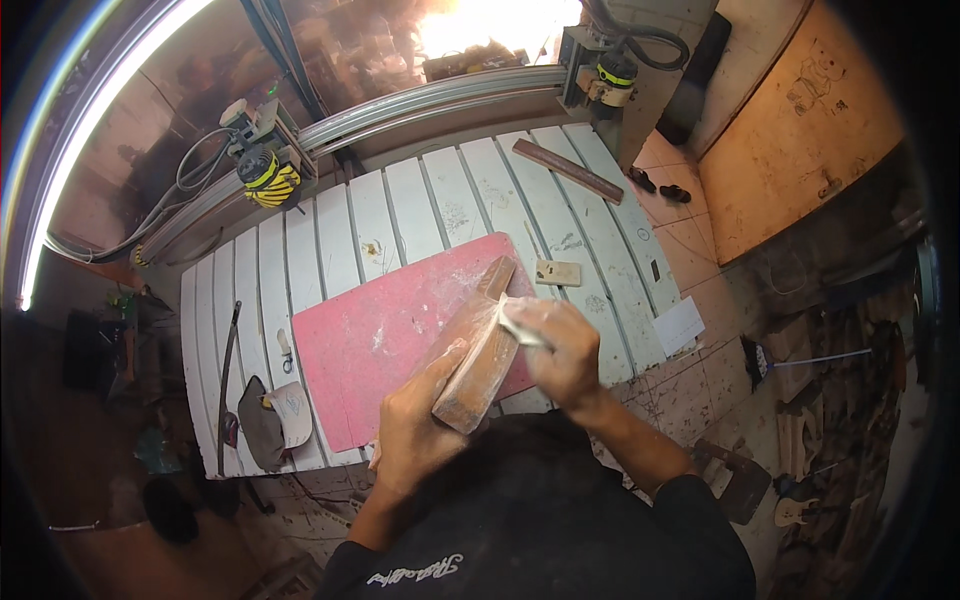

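Observation:
A long brown wooden piece (484, 375), dusted white along one edge, is held tilted over the pink board (350, 345). My left hand (415, 415) is wrapped round its near left side, with some fingers hidden behind it. My right hand (565, 350) is closed on a small pale flat piece (522, 332), pressed against the wood's whitened edge. Motion blurs this hand slightly, and what the pale piece is made of cannot be made out. White dust marks the pink board and my fingers.
The board lies on a white slatted table (400, 215). Beyond runs a metal rail (430, 105) with two machine heads. A dark wooden strip (568, 170), a pale block (558, 272), white paper (679, 325) and a dark cap (263, 425) lie on the table.

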Demonstrator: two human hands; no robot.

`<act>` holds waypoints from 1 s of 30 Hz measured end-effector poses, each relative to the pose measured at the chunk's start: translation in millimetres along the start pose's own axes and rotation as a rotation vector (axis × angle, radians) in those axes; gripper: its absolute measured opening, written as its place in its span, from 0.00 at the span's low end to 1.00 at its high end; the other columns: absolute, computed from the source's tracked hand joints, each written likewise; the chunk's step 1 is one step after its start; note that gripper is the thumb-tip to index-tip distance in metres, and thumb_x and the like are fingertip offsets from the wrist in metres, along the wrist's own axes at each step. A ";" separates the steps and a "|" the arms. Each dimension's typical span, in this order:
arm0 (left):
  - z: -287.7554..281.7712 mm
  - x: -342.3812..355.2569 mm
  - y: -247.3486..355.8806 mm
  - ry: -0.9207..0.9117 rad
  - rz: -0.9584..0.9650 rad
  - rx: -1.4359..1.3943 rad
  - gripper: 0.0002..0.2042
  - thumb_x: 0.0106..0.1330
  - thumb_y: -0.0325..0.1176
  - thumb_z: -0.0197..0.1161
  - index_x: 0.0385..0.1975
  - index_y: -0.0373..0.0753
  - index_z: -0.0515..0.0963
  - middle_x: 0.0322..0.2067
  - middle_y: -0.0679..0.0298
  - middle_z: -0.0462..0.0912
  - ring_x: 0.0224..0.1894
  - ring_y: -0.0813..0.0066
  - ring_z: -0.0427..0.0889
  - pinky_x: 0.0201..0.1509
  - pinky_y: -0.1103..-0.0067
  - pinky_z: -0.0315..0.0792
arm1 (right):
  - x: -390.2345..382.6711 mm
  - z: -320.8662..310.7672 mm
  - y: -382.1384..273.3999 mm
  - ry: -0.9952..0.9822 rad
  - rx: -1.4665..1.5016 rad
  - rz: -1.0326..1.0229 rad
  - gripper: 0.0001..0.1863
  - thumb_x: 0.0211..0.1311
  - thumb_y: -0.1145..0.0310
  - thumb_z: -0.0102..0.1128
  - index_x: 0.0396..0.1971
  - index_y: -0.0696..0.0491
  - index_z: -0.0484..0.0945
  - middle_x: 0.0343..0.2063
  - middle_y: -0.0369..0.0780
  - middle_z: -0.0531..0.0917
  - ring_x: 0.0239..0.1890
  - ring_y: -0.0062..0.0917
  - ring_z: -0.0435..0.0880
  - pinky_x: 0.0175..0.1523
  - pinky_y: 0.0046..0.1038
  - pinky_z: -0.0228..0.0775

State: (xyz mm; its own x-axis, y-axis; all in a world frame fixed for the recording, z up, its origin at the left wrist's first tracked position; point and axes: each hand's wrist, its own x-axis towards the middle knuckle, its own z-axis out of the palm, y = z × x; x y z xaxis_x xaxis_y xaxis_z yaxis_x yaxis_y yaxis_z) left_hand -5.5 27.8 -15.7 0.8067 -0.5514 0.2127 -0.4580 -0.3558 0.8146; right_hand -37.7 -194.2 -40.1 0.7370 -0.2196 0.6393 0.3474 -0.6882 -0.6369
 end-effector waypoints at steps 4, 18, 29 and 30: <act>-3.4 0.8 1.4 0.001 0.013 -0.027 0.34 0.51 0.28 0.83 0.61 0.32 0.78 0.51 0.49 0.89 0.54 0.62 0.90 0.58 0.72 0.81 | -15.4 -14.1 -46.7 -0.195 0.159 -0.136 0.22 0.51 0.85 0.56 0.44 0.54 0.91 0.43 0.47 0.91 0.36 0.36 0.89 0.39 0.31 0.75; -4.0 2.6 2.8 0.005 -0.004 0.010 0.33 0.51 0.27 0.82 0.61 0.32 0.79 0.49 0.48 0.89 0.53 0.61 0.90 0.56 0.72 0.82 | -10.0 -3.3 -18.2 -0.097 0.156 -0.081 0.21 0.49 0.81 0.60 0.44 0.55 0.89 0.44 0.43 0.90 0.31 0.34 0.84 0.38 0.33 0.79; -3.5 3.1 -4.3 -0.007 -0.001 -0.043 0.32 0.55 0.26 0.80 0.62 0.30 0.78 0.52 0.48 0.88 0.54 0.64 0.89 0.57 0.73 0.81 | -11.5 -10.5 -45.2 -0.297 0.261 -0.110 0.22 0.48 0.83 0.58 0.43 0.54 0.89 0.46 0.45 0.90 0.39 0.37 0.89 0.44 0.34 0.82; -3.0 2.4 -4.8 0.007 0.003 -0.058 0.32 0.54 0.26 0.80 0.62 0.30 0.78 0.52 0.48 0.88 0.54 0.65 0.89 0.57 0.73 0.81 | -5.1 -4.5 -21.8 -0.178 0.185 -0.136 0.22 0.47 0.84 0.58 0.43 0.55 0.90 0.44 0.45 0.91 0.38 0.34 0.90 0.42 0.33 0.81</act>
State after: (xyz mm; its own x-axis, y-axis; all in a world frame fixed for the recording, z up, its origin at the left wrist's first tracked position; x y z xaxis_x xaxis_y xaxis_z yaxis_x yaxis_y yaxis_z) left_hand -0.2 30.5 -17.5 0.8078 -0.5473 0.2189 -0.4383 -0.3094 0.8439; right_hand -51.7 -181.2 -27.5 0.7608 0.0015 0.6489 0.5376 -0.5616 -0.6290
